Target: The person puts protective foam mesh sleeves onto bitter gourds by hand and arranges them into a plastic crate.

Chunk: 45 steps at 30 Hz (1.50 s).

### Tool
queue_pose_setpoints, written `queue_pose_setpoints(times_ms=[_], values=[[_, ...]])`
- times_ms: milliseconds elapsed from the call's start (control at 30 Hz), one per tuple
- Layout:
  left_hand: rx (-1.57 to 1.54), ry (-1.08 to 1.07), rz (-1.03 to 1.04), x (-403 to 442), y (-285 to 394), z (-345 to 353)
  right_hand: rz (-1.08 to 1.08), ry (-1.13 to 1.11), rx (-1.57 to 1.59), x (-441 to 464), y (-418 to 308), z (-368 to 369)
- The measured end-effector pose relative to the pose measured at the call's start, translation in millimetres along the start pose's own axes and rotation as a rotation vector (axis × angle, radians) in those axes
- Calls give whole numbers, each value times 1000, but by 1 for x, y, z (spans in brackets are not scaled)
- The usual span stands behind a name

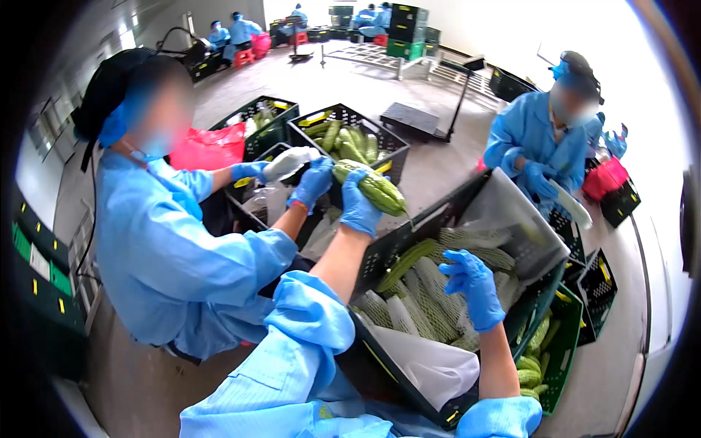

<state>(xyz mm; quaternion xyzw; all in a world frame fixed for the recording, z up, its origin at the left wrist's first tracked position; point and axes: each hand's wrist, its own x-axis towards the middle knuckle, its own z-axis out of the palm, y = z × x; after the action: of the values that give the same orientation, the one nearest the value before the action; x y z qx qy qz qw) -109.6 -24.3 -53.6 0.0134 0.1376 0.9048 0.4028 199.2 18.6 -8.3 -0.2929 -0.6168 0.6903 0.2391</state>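
Observation:
My left hand [359, 204], in a blue glove, is closed around a green ridged gourd [380, 191], held out over the left edge of a large dark crate [482, 201]. Above the crate's right part, my right hand [473, 288], also gloved, has its fingers apart and slightly curled, with nothing in it. Beneath it, inside the crate, lie several gourds in white netting [434, 296] and one bare green gourd [406, 264], with a translucent plastic liner [431, 361] folded over the near edge.
A co-worker [175, 241] at the left holds a pale wrapped item [290, 163], gloves close to my left hand. Another person [544, 139] stands at the right. Crates of gourds [353, 142] lie beyond; a green crate [566, 358] is at lower right, a platform scale [412, 118] farther back.

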Motion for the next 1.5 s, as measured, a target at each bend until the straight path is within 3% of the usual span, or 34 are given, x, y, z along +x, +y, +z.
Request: queue_pose_setpoints(times_ms=[367, 700, 1067, 1100, 1133, 1200, 1233, 1333, 1500], values=[[192, -335, -104, -35, 1, 49, -20, -29, -114, -3, 2, 3], [263, -351, -238, -34, -9, 53, 1, -30, -103, -6, -10, 9], [274, -376, -243, -37, -5, 54, 74, 6, -191, -9, -16, 22], [319, -387, -258, -44, -6, 60, 55, -15, -145, -13, -19, 23], [365, -403, -284, -51, -10, 67, -99, -21, -241, -6, -3, 19], [436, -438, -332, -61, -21, 73, -118, -74, -198, -3, 7, 16], [446, -482, -350, -69, -32, 77, -146, -33, -361, -6, 0, 18], [504, -562, -454, -93, -55, 83, -182, -76, -327, -11, -17, 21], [788, -668, -461, -115, -86, 71, -496, 84, -47, -3, 7, 31]])
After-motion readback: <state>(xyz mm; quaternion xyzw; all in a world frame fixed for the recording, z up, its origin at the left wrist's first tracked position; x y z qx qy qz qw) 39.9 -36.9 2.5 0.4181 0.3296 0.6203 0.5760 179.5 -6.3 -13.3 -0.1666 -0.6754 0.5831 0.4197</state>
